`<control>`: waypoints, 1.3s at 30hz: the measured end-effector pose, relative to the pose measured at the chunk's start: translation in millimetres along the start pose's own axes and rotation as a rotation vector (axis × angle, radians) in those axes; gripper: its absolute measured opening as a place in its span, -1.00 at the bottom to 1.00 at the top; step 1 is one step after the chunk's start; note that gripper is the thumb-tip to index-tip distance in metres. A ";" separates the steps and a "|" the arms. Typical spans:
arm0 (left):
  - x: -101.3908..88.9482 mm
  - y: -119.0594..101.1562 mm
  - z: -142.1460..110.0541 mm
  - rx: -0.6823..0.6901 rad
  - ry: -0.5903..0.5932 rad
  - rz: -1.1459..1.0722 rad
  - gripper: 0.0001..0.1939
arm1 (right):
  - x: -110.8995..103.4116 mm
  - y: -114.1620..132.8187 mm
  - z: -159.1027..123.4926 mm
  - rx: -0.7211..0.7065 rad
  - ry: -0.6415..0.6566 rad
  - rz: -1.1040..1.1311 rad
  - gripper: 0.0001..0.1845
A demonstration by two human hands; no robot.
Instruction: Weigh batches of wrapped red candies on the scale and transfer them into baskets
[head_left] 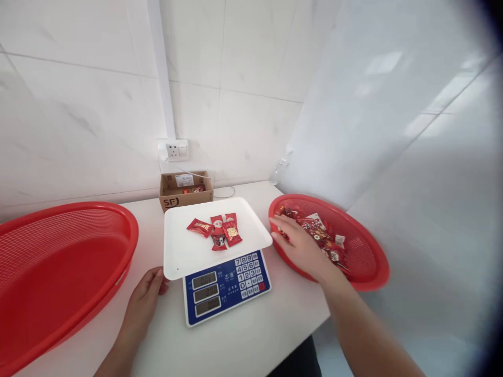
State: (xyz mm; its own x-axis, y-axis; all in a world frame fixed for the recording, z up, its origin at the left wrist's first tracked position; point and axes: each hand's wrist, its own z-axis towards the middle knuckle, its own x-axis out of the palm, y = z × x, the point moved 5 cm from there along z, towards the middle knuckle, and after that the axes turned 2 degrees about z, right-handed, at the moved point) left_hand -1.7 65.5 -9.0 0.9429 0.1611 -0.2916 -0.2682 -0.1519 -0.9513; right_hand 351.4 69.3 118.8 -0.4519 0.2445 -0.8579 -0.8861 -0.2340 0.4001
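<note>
A blue digital scale [228, 287] stands on the white table with a white weighing tray [184, 251] on top. Several red candy packets [218, 230] lie on the tray's far half. My left hand [144, 299] rests on the table at the tray's near left corner, its fingers curled loosely and holding nothing. My right hand [301, 246] reaches over the near rim of a red mesh basket [367, 262] that holds several red candy packets [326, 235]. Its fingers are closed around a red packet at the basket's left rim.
A large red mesh basket [58, 272] with nothing in it sits at the left. A small open cardboard box [184, 191] stands against the tiled wall behind the scale, below a wall socket [176, 150]. The table's right edge runs just beside the right basket.
</note>
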 end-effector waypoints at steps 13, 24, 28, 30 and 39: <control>-2.4 7.8 3.5 -0.063 0.003 0.102 -0.56 | -9.2 -111.4 -35.0 0.403 0.323 -0.206 -0.44; -2.8 4.1 2.6 -0.066 -0.009 0.083 -0.59 | -15.6 -114.1 -39.2 0.468 0.171 -0.057 -0.46; -1.8 -2.0 0.5 -0.062 -0.022 0.083 -0.62 | -36.9 -123.3 -43.1 0.479 -0.073 -0.030 -0.63; -1.0 -4.5 -0.5 -0.067 -0.025 0.085 -0.63 | -46.3 -124.2 -45.5 0.455 -0.156 0.019 -0.69; -0.3 -2.4 -0.5 -0.096 -0.010 0.083 -0.59 | -56.5 -125.3 -50.0 0.451 -0.277 0.223 -0.68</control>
State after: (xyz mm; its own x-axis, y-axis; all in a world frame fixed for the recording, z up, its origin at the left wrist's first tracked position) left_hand -1.2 65.4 -6.6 0.9160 0.1535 -0.3706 -0.3248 -0.2580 -0.9099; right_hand 493.1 37.8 101.0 -0.5891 0.4866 -0.6451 -0.6953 0.1015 0.7115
